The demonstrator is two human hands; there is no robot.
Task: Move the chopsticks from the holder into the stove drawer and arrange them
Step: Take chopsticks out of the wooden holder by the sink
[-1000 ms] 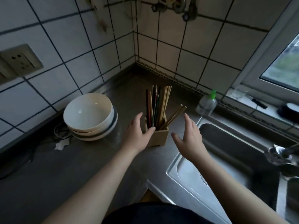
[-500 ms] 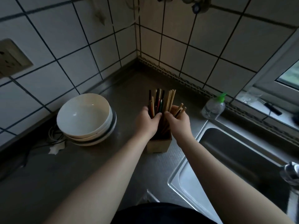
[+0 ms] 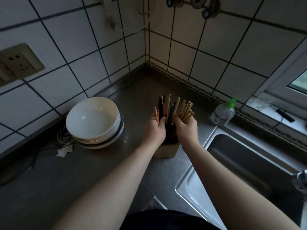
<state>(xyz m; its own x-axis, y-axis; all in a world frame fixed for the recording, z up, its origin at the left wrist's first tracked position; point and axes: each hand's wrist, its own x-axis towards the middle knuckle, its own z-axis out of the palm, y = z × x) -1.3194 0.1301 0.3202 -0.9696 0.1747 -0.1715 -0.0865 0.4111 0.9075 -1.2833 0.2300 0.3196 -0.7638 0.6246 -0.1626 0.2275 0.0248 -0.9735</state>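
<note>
Steel countertop [image 3: 103, 171] in tiled corner: both hands gather chopsticks [image 3: 172, 107].
Left hand [image 3: 155, 130] and right hand [image 3: 185, 127] have fingers clamped around the bundle; better lift straight up from wooden holder [image 3: 167, 150], gripping evenly.

Pale and dark chopsticks [image 3: 172, 110], white bowls [image 3: 93, 118]

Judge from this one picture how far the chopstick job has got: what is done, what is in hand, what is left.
Done: nothing has left the wooden holder yet. In hand: the left hand and right hand are both closed around the chopsticks, gathering the bundle while its lower ends sit in the holder. Left: lifting them out, carrying them to the stove drawer, which is not in view, and arranging them there.
</note>
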